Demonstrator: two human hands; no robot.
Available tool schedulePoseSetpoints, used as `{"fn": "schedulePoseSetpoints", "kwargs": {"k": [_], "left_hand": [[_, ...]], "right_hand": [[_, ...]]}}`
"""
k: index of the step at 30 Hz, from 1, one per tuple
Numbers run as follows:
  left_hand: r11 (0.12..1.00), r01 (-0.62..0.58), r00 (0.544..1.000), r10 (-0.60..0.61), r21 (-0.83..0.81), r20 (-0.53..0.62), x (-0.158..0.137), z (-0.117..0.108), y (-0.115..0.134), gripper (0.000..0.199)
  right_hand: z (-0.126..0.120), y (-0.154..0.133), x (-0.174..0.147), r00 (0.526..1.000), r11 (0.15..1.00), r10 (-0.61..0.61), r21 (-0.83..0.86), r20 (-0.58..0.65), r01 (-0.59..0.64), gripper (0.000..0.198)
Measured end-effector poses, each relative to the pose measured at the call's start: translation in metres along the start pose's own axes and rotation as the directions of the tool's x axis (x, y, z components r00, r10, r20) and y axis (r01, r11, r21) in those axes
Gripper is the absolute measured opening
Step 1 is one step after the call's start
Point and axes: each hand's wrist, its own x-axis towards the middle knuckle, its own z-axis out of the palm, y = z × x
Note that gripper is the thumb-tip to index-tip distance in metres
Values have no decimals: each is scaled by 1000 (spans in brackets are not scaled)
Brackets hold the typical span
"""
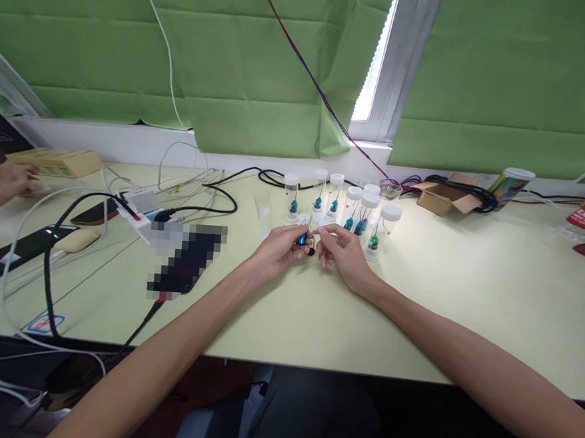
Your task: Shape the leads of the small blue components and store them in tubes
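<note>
My left hand grips a small shiny blue part between thumb and fingers, over the table just in front of a group of clear tubes. Close beside it, my right hand has thumb and forefinger pinched at the blue part's side; what they hold is too small to make out. A small black piece shows between the hands. Behind them stand several clear tubes with white caps, among them one tube with a blue-green part and wires inside, and a nearer tilted one with a green part.
An uncapped clear tube stands left of the group. Further left lie a blurred-out phone, a power strip and tangled cables. A carton and a canister stand back right. Another person's hand is at far left.
</note>
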Motion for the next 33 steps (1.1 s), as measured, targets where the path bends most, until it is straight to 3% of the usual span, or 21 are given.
{"fn": "schedulePoseSetpoints", "kwargs": {"k": [25,33], "left_hand": [[1000,-3,1000,3,26,-17,0,2,1,16],[1000,-7,1000,6,30,13,0,2,2,19]], "right_hand": [[1,1,-2,999,999,-5,-44,48,7,39],[3,0,-2,997,994,-82,-69,3,82,37]]}}
